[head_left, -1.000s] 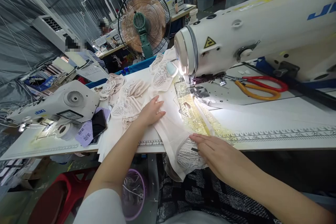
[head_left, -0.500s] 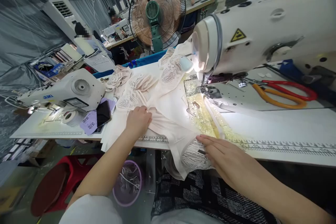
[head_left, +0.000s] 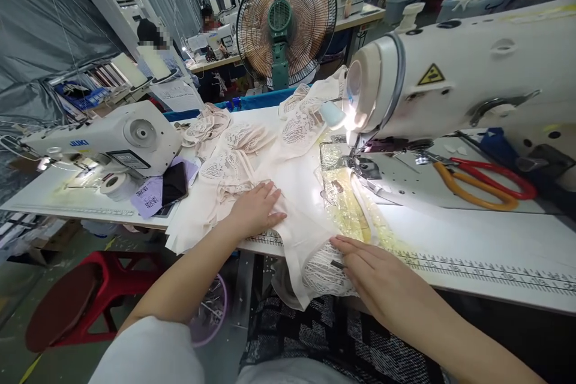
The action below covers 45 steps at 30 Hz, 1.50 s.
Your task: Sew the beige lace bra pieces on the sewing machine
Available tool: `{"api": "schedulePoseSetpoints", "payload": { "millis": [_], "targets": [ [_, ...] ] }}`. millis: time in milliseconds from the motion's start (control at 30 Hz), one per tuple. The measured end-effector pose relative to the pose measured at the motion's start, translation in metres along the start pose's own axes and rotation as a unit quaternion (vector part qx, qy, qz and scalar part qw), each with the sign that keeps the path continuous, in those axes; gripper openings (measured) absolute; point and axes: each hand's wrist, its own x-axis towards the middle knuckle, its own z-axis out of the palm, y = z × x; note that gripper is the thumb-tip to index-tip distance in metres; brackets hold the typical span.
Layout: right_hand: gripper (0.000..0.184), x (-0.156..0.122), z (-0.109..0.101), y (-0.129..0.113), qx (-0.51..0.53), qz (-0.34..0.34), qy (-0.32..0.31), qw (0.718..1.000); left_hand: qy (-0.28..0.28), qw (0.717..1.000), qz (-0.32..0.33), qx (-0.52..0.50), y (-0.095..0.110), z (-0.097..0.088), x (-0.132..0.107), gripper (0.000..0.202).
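A cream garment piece with lace (head_left: 326,270) lies across the table's front edge, its lace end hanging over. My left hand (head_left: 256,210) rests flat on its plain cloth, fingers spread and thumb out to the side. At the lace end, my right hand (head_left: 366,264) has its fingers pressed together along the fabric edge; its thumb is hidden. A small dark strip shows beside the right palm, too small to name. Beyond the left hand lie stacked lace pieces (head_left: 234,153). The sewing machine (head_left: 378,90) stands to the right, its lit needle area behind the cloth.
Scissors with red and orange handles (head_left: 486,183) lie on the right. To the left are a phone (head_left: 174,183), purple labels (head_left: 147,197), a thread cone (head_left: 114,186) and another sewing machine (head_left: 135,138). A large fan (head_left: 285,18) stands behind; a red stool (head_left: 103,294) is below left.
My left hand has slid rightward over the cloth, and its fingers have gone from bunched to spread. The right hand stays at the lace end. The whole view has shifted slightly.
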Motion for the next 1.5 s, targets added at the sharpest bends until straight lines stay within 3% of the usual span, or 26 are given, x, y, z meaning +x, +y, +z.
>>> {"api": "schedulePoseSetpoints", "payload": {
  "millis": [100,200,267,367,467,633,800,933,1333,1500],
  "targets": [
    [0.018,0.003,-0.003,0.000,0.003,0.008,-0.007,1.000,0.089,0.996,0.013,-0.001,0.018,-0.011,-0.016,0.044],
    [0.019,0.004,-0.008,0.000,0.010,0.016,-0.022,1.000,0.180,0.977,0.110,-0.045,0.050,-0.014,-0.035,0.038],
    [0.019,0.006,-0.012,0.000,0.015,0.018,-0.028,0.999,0.191,0.966,0.160,-0.062,0.069,-0.005,-0.042,0.040],
    [0.021,0.010,-0.022,0.000,0.038,0.023,-0.031,0.999,0.175,0.972,0.144,-0.062,0.084,0.017,-0.043,0.049],
    [0.023,0.017,-0.033,0.001,0.053,0.082,-0.025,0.995,0.166,0.978,0.113,-0.064,0.086,0.031,-0.040,0.053],
    [0.029,0.032,-0.030,0.009,0.031,0.197,-0.021,0.980,0.174,0.976,0.108,-0.067,0.084,0.027,-0.039,0.047],
    [0.029,0.048,-0.012,0.012,-0.015,0.198,-0.030,0.980,0.197,0.972,0.102,-0.079,0.085,0.031,-0.038,0.047],
    [0.031,0.058,-0.009,0.008,-0.050,0.189,-0.059,0.979,0.193,0.972,0.106,-0.079,0.085,0.034,-0.037,0.048],
    [0.028,0.070,-0.042,-0.001,-0.112,0.206,-0.249,0.940,0.212,0.969,0.105,-0.067,0.087,0.032,-0.037,0.042],
    [0.027,0.054,-0.048,0.000,-0.122,0.207,-0.230,0.943,0.219,0.968,0.104,-0.066,0.088,0.031,-0.036,0.039]
  ]
}}
